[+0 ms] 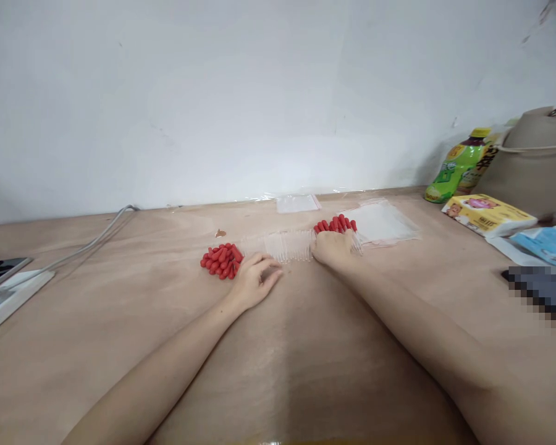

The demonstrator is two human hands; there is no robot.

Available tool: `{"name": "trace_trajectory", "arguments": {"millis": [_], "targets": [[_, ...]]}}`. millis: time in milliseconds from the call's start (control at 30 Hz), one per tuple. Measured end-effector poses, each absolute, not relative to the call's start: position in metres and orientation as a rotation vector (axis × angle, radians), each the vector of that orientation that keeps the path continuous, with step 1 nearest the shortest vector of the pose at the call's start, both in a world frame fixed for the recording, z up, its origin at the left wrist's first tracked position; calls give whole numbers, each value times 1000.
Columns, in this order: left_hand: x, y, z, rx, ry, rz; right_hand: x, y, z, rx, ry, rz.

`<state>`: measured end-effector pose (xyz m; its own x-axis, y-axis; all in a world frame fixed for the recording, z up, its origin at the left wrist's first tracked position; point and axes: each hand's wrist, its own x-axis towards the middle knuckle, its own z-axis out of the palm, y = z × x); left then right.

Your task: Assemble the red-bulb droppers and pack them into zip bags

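Observation:
My left hand (252, 281) rests on the table right beside a pile of red rubber bulbs (221, 261). Its fingers are bent loosely, with the thumb apart and nothing seen between them. A row of thin clear tubes (291, 245) lies side by side between my two hands. My right hand (332, 245) is closed over the right end of this row, its fingertips hidden. Just beyond it, red bulbs (336, 224) stand in a line, and clear tube ends show to its right, like droppers. Whatever the right fingers grip is hidden.
Clear plastic bags (382, 222) lie behind my right hand, and a small zip bag (299, 203) lies near the wall. At right are a green bottle (456, 167), a yellow tissue pack (488, 215), a beige bag (532, 161) and a phone (544, 293). A cable (95, 241) runs at left.

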<state>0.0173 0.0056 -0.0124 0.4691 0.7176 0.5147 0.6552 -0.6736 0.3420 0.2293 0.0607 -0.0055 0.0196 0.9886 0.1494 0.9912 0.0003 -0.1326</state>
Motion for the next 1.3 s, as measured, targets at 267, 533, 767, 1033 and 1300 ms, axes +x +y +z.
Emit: {"name": "trace_trajectory", "arguments": {"millis": [267, 533, 767, 1033, 1300], "targets": [[-39, 44, 22, 2360, 2234, 872, 240, 46, -17, -1905, -1885, -227], [-65, 40, 52, 1961, 2243, 250, 262, 8, -44, -1501, -1978, -381], [-73, 38, 59, 2000, 2099, 188, 264, 6, -41, -1502, -1967, -358], [-71, 32, 71, 2024, 2190, 269, 263, 7, -42, -1416, -1973, -239], [2, 9, 26, 2340, 1474, 895, 264, 5, -39, -1172, -2017, -9]]}}
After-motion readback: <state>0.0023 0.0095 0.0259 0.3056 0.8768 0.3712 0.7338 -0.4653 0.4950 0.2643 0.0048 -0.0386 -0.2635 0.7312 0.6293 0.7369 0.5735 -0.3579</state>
